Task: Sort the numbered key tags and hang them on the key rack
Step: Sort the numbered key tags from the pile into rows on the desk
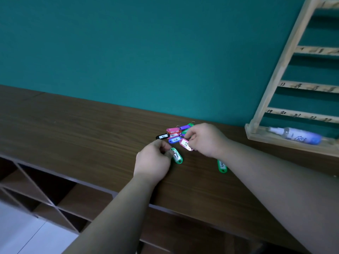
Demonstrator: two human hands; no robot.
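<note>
1. The person's left hand point(153, 160), just below the middle of the frame, has its fingers curled, and thumb and forefinger pinch the upper-left end of the green tag marked 17 point(176, 155). The tag lies on the wooden shelf top point(82, 129) with its long axis running from upper left to lower right, pointing away from the hand.
2. The right hand point(207, 140), to the right of the middle, has its fingertips closed narrowly on the pink tag marked 22 point(186, 144). That tag slants the same way, its free end towards the lower right under the hand.
3. The pile of unsorted tags point(174, 133) lies just above both hands, touching the pink tag. The pile includes a blue tag marked 7 point(175, 139) and a black tag point(162, 136). A green tag marked 3 point(222, 165) lies apart, below the right wrist.
4. The key rack point(286, 57) stands at the right edge of the frame, its numbered rails bare of tags where they show. It lies up and to the right of both hands, so the right hand is the nearer, and tag 22 probably belongs on the lowest rail, whose numbers look to run from 19 upward.
</note>
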